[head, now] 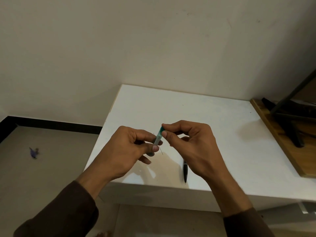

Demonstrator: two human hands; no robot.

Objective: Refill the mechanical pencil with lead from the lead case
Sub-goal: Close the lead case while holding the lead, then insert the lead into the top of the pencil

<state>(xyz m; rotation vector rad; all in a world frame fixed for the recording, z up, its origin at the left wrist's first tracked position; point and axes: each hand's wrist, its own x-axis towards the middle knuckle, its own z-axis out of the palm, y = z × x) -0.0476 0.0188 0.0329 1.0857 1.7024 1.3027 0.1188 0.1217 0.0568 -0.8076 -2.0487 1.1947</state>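
A small clear lead case (158,136) with a teal cap end is held tilted above the white table (213,120). My left hand (126,151) pinches its lower end, and a thin lead (161,151) sticks out below my left thumb. My right hand (191,144) pinches the teal top end between thumb and forefinger. The black mechanical pencil (185,171) lies on the table under my right hand, tip toward the near edge, partly hidden by the hand.
A wooden board (280,142) with a black metal stand (290,120) lies along the table's right side. The wall stands right behind the table. A small purple scrap (34,152) lies on the floor to the left.
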